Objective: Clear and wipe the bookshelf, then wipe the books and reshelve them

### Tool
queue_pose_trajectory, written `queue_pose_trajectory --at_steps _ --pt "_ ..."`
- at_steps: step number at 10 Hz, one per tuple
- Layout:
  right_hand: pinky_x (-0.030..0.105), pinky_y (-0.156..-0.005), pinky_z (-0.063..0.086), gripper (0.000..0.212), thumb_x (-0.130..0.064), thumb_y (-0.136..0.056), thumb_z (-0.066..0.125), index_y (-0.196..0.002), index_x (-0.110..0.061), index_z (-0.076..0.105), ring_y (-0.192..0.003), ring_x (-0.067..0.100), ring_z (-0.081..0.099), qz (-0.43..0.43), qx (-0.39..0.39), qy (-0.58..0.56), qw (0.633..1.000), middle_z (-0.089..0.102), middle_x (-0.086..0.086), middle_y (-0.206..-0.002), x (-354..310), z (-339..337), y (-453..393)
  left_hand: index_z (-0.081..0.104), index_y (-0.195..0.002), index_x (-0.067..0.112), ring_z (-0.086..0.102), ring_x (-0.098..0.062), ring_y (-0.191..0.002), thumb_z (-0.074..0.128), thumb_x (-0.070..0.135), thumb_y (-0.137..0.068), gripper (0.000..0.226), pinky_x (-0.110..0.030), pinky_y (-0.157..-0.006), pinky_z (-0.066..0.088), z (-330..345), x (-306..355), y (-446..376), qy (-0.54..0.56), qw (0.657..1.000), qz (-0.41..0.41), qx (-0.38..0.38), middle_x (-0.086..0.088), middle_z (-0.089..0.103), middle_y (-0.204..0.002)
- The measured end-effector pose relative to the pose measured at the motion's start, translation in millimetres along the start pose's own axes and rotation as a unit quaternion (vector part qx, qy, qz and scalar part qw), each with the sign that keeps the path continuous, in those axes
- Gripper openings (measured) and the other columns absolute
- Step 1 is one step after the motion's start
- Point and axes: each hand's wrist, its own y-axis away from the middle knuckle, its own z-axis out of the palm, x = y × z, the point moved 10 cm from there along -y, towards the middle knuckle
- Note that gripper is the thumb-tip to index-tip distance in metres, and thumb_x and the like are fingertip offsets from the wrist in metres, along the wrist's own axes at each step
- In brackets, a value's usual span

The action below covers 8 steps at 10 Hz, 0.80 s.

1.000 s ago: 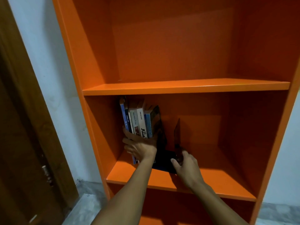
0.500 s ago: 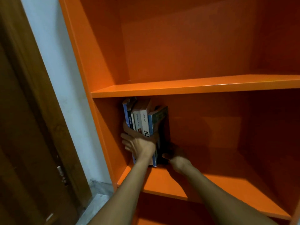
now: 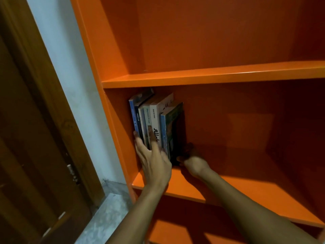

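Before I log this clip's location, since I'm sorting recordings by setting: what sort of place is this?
Probably a room in a home. An orange bookshelf stands against a pale painted wall, next to a dark wooden door, on a grey stone-like floor. A few books stand on the shelf.

Orange bookshelf point(image 3: 211, 77); books point(image 3: 154, 120) upright at its lower-left corner.

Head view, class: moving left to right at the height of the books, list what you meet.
Wooden door → white wall → bookshelf side panel → row of books → black bookend → bare back panel.
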Motion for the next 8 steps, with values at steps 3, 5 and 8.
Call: queue_pose_trajectory --at_steps 3,5,8 --pt "0.014 -0.046 0.031 0.012 0.002 -0.093 0.058 -0.089 -0.006 0.051 -0.059 0.01 0.041 -0.011 0.068 -0.065 0.995 0.046 -0.001 -0.071 -18.3 -8.2 -11.5 -0.02 -0.156 0.018 -0.034 -0.044 -0.141 0.067 0.016 -0.088 0.11 -0.065 -0.119 0.004 33.1 3.4 -15.1 -0.041 0.993 -0.086 -0.07 -0.028 -0.038 -0.153" --pt "0.021 -0.062 0.043 0.025 -0.007 -0.099 0.049 -0.121 -0.001 0.059 -0.093 0.031 0.063 0.002 0.032 0.088 0.996 0.062 0.014 -0.114 -16.1 -5.6 4.7 -0.026 -0.153 0.02 -0.036 -0.045 -0.141 0.067 0.016 -0.085 0.116 -0.061 -0.118 -0.008 24.3 2.9 -14.3 -0.021 0.99 -0.098 -0.1 -0.027 -0.045 -0.148" --pt "0.024 -0.055 0.037 0.016 -0.019 -0.092 0.062 -0.077 -0.017 0.065 -0.05 0.006 0.056 -0.063 0.119 -0.041 0.99 0.06 -0.007 -0.056 -45.2 13.8 108.3 0.032 -0.154 0.015 0.008 0.001 -0.146 0.043 -0.002 -0.096 0.061 -0.021 -0.11 0.037 -33.8 -30.4 17.8 0.107 0.985 0.078 -0.111 -0.009 0.005 -0.167"
